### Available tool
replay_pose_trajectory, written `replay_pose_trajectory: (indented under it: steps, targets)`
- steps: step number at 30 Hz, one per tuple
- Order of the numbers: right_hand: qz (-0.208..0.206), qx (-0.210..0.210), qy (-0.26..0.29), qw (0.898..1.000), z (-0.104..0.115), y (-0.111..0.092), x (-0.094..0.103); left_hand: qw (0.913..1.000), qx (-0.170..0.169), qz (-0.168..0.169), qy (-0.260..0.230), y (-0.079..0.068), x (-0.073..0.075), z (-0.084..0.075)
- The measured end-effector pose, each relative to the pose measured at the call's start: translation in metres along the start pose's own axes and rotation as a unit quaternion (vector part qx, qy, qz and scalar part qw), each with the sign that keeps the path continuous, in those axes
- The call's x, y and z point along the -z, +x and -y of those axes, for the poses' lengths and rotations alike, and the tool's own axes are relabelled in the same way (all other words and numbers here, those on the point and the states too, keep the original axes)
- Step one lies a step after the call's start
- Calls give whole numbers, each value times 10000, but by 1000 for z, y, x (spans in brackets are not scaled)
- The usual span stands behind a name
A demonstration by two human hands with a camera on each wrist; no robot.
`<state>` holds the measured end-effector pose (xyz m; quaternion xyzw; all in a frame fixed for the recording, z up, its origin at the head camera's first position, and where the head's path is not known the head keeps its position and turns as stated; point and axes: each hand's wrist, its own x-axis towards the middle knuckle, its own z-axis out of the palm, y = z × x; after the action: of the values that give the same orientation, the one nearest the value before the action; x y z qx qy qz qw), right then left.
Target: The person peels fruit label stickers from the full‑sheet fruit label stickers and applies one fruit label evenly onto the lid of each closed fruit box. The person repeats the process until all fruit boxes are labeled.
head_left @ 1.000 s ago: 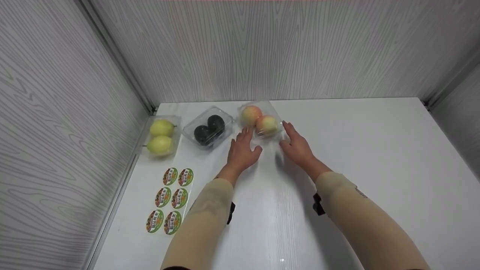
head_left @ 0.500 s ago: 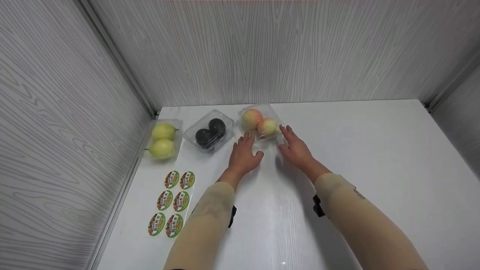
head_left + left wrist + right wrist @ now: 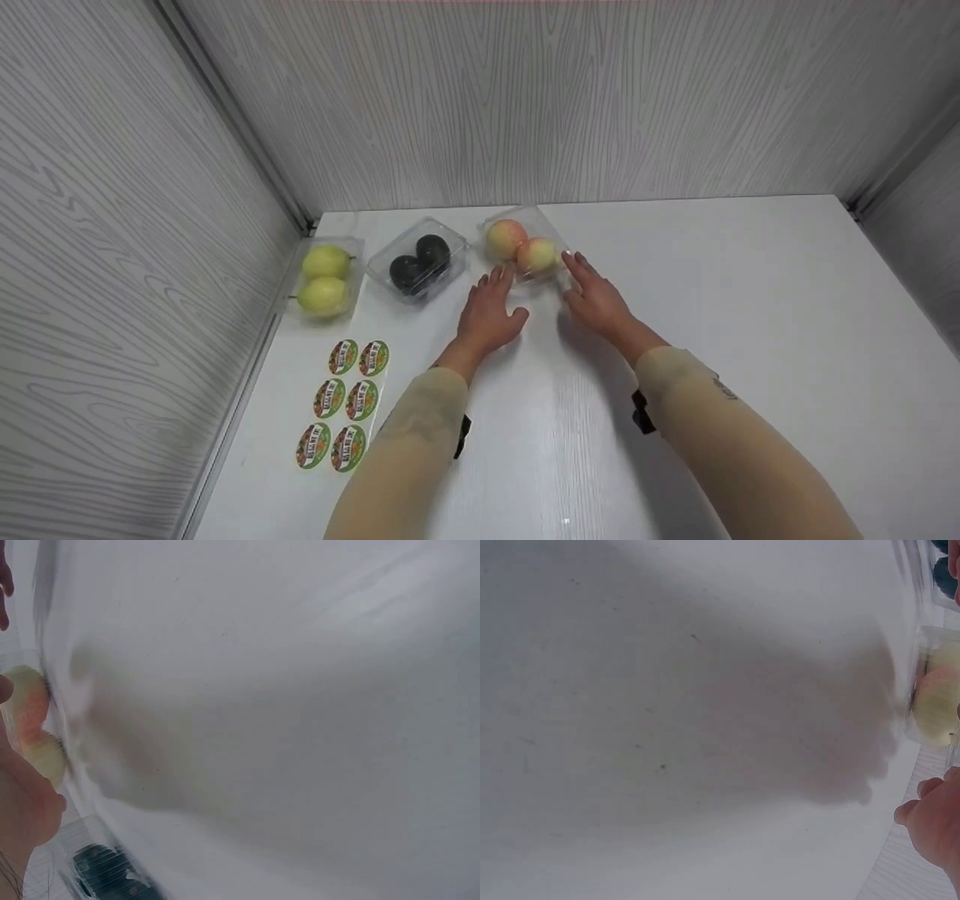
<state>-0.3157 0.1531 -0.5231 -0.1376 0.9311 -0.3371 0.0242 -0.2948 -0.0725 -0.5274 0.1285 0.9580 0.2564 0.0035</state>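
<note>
A clear plastic box (image 3: 551, 231) holding two pink-and-yellow peaches (image 3: 537, 256) sits near the back edge of the white table. My left hand (image 3: 489, 311) is at its front left corner, fingers extended, thumb spread to the right. On the other side, my right hand (image 3: 596, 300) has its straight fingertips right at the box's right side. Both palms face down and inward. The left wrist view shows part of the left hand (image 3: 26, 802) in front of the peaches (image 3: 45, 757). In the right wrist view the right hand (image 3: 937, 825) is beside the box (image 3: 922, 682).
Left of the peaches stands a clear box (image 3: 386, 247) with two dark round fruits (image 3: 432, 249). Farther left, another clear box (image 3: 355, 247) holds two yellow-green pears (image 3: 322, 296). A sheet of several round fruit stickers (image 3: 361, 400) lies at front left. Wood-grain walls (image 3: 480, 105) enclose the table.
The head view has tilted slightly, so the scene sits a little lower. The peach box and left hand have shifted slightly right; both hands keep nearly the same pose beside the box.
</note>
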Motion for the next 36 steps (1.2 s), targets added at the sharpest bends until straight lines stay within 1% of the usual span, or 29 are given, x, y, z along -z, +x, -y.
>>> replay_pose_trajectory:
  steps: [6, 8, 14, 18, 21, 27, 30, 36]
  targets:
    - [-13, -67, 26, 10000, -6, -5, 1, 9999, -22, 106, 98, -2, -5, -1]
    - [-49, -37, 44, 10000, -9, -7, 2, 9998, -53, 94, 154, -3, -7, -3]
    - [-153, 178, 130, 9996, -16, -10, 8, 9988, -94, 139, 463, -5, -9, -10]
    - [-157, 365, 271, 9988, -21, -13, 10, 9978, -34, 283, 605, -7, -9, -15]
    - [-109, 376, 349, 9986, -24, -15, 12, 9966, -21, 350, 747, -9, -9, -18]
    - [-38, 208, 271, 9994, -29, -16, 19, 9945, -84, 423, 957, -11, -11, -24]
    - [8, 54, 324, 9995, -31, -16, 22, 9932, -141, 448, 1068, -12, -12, -27]
    - [114, -99, 274, 9995, -35, -16, 25, 9903, -191, 487, 1291, -12, -16, -29]
